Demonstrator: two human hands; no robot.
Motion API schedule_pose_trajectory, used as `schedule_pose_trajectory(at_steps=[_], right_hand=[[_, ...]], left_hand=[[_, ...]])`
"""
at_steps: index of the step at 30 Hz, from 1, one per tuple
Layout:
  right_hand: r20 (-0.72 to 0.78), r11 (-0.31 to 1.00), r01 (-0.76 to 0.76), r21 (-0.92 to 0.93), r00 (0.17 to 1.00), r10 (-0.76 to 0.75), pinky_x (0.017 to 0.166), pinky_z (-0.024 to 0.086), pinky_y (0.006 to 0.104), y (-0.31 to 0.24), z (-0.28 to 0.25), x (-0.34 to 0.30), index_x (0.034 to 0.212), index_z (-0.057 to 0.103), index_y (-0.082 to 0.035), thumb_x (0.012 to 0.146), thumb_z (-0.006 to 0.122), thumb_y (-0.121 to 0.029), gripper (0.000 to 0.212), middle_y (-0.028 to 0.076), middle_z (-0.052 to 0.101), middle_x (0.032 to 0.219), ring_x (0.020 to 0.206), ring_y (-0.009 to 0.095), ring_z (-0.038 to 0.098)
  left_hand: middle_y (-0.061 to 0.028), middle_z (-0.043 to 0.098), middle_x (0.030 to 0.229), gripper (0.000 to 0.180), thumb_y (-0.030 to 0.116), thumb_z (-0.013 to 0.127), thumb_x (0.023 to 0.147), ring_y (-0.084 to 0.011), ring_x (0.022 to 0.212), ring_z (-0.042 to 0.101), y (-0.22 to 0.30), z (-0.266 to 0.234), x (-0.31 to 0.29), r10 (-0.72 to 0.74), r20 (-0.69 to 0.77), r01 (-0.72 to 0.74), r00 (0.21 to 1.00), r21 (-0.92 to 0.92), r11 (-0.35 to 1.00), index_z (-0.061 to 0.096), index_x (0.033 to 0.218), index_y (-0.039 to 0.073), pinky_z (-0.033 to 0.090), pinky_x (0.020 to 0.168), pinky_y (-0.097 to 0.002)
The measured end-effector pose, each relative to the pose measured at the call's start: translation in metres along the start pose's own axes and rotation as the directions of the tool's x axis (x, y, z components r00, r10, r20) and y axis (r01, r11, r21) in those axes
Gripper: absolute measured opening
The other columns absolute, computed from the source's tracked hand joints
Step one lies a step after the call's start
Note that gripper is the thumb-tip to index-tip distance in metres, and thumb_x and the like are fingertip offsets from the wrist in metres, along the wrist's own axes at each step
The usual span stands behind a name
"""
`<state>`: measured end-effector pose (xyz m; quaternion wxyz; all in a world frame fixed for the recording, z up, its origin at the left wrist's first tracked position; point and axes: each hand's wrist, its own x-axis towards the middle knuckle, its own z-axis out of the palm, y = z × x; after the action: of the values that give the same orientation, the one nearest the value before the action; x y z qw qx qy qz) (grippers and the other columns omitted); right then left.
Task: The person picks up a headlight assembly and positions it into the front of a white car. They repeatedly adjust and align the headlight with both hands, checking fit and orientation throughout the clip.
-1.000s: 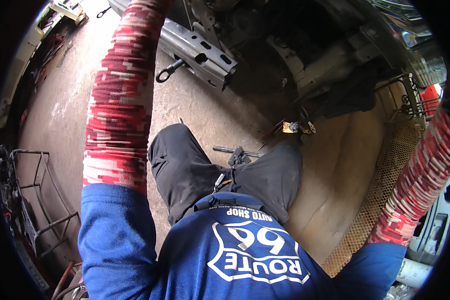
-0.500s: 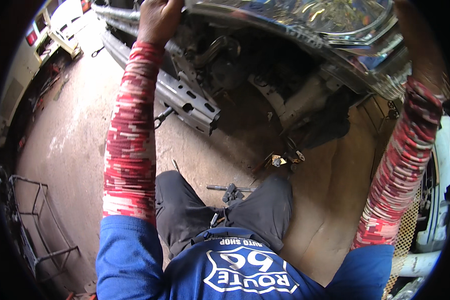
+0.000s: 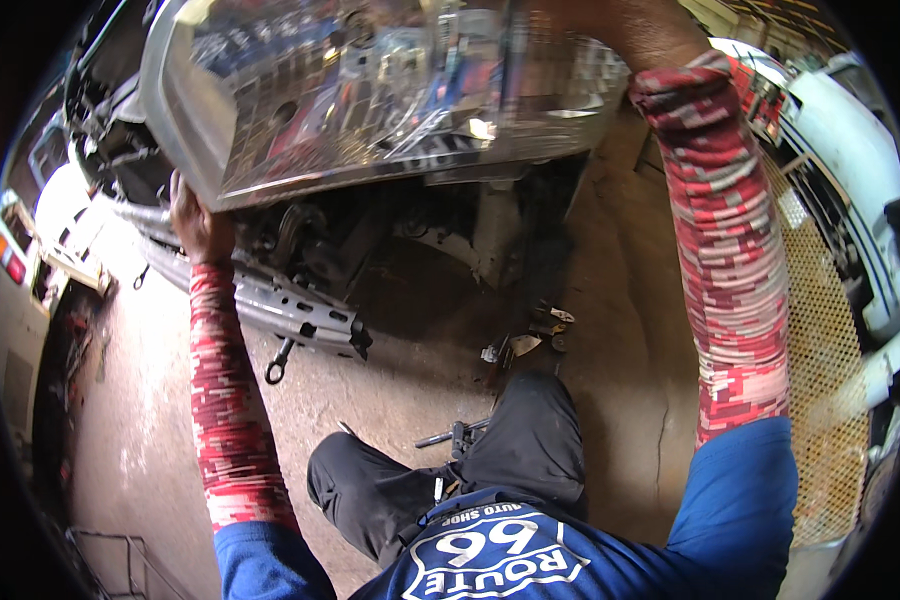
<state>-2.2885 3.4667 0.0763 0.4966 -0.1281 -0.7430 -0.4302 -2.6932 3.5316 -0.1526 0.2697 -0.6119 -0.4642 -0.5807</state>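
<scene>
A large car headlight [image 3: 370, 110] with a clear lens and a grey rim spans the top of the view, tilted, in front of the opened car front. My left hand [image 3: 200, 225] is closed on its lower left corner, with part of the fingers behind the rim. At the headlight's right end is my right hand [image 3: 625, 25], blurred and partly cut by the top edge, its fingers wrapped over that end. Below the headlight, a bare metal bumper beam [image 3: 290, 318] with slots juts from the car.
A tow eye [image 3: 279, 362] sticks out under the beam. Small tools and parts [image 3: 540, 335] lie on the concrete floor, and a dark metal tool [image 3: 458, 437] rests by my knees. Yellowish mesh [image 3: 820, 350] and white body panels [image 3: 850, 130] stand at the right. A metal frame [image 3: 120, 550] is at lower left.
The headlight has come lower and further left in view, showing more of its lens. Both hands sit lower or further in with it, and my view has shifted.
</scene>
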Motion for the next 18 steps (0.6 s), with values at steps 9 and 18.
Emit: schedule_pose_trajectory(at_steps=[9, 18], right_hand=[[-0.159, 0.986, -0.020, -0.168, 0.987, -0.007, 0.106, 0.039, 0.0493, 0.019, -0.013, -0.018, 0.125, 0.064, -0.004, 0.080, 0.073, -0.031, 0.053, 0.022, 0.057, 0.131, 0.125, 0.038, 0.052], [-0.305, 0.992, -0.120, -0.030, 0.946, 0.105, 0.105, 0.039, 0.0489, 0.036, -0.026, -0.048, 0.124, 0.062, -0.001, 0.083, 0.072, -0.029, 0.051, 0.024, 0.056, 0.129, 0.123, 0.038, 0.052]], left_hand=[[-0.0243, 0.064, 0.108, 0.079, 0.061, 0.015, 0.104, -0.0442, 0.104, 0.059, -0.035, 0.007, -0.005, -0.249, 0.028, 0.250, 0.968, -0.083, 0.965, 0.059, 0.118, -0.003, 0.043, 0.094, -0.0493], [-0.0237, 0.063, 0.113, 0.071, 0.054, 0.023, 0.106, -0.0394, 0.107, 0.059, -0.061, 0.000, -0.008, -0.216, 0.094, 0.226, 0.972, -0.115, 0.967, 0.058, 0.119, -0.006, 0.042, 0.095, -0.0452]])
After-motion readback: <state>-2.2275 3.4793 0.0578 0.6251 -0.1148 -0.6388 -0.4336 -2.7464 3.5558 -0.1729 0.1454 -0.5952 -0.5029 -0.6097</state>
